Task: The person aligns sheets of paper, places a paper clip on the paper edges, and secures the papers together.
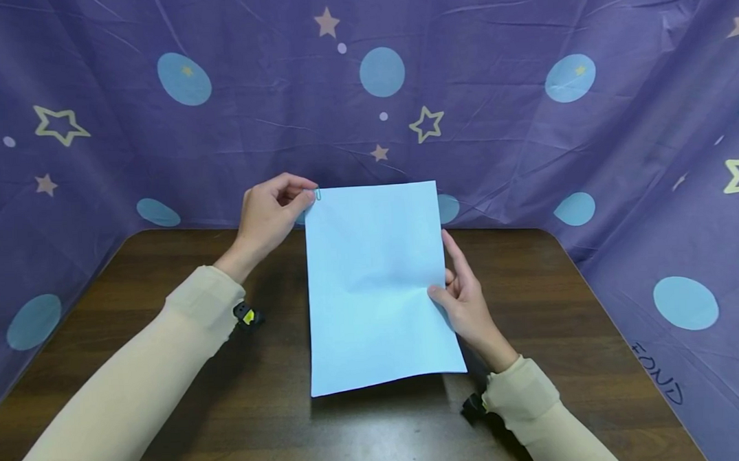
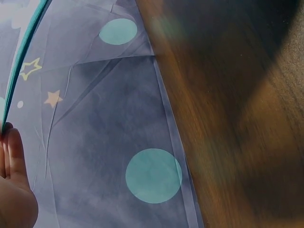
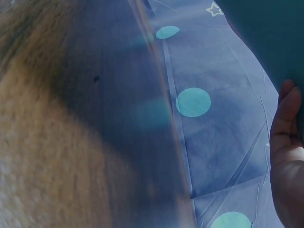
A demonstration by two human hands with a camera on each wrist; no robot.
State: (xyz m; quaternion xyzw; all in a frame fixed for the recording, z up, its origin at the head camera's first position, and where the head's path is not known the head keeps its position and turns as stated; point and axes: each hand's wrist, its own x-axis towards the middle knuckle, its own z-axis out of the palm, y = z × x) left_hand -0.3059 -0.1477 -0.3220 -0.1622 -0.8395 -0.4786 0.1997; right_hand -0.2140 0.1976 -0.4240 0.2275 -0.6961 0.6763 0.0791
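Light blue paper is held up over the table, its lower edge slightly bowed. At its top left corner sits a small paper clip. Thumb and fingers of my left hand pinch the clip at that corner. My right hand grips the right edge of the paper, thumb on the front and the other fingers beside and behind it. The left wrist view has the paper edge-on above part of the left hand. In the right wrist view, the paper looks dark teal beside the right hand.
Under the hands is a dark brown wooden table with rounded far corners. A purple cloth with stars and blue dots hangs behind and along both sides. Black wrist devices are worn at the cream sleeves.
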